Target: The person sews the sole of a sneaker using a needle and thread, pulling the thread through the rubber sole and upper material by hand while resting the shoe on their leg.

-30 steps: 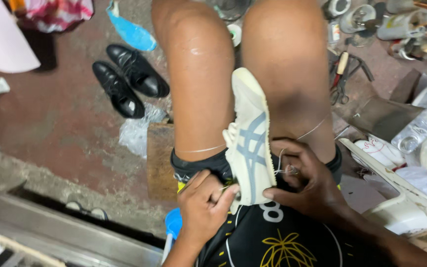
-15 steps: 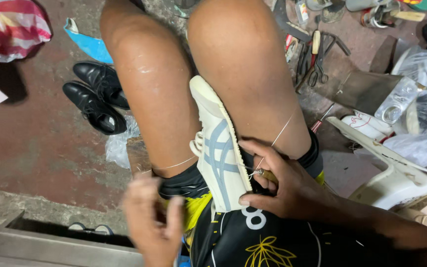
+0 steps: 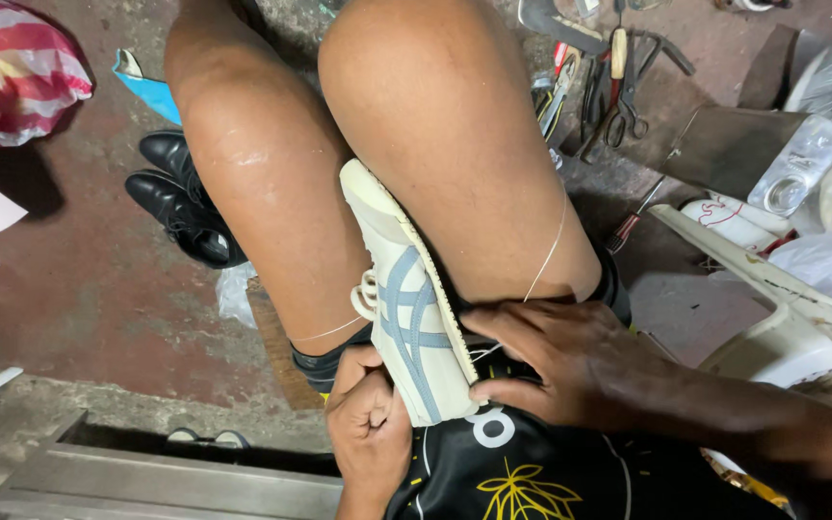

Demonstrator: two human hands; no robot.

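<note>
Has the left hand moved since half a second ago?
Yes. The left hand has come back up against the cream sneaker clamped between the knees; half a second ago it hung lower and further left, away from the shoe.

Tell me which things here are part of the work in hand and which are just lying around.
In hand:
cream sneaker with grey-blue stripes, clamped between the knees
left hand, fist against the sneaker's heel
right hand, on the sneaker's sole edge
white thread, running over the right thigh

Lying about:
black dress shoes
scissors and pliers
striped bag
white plastic chair
</note>
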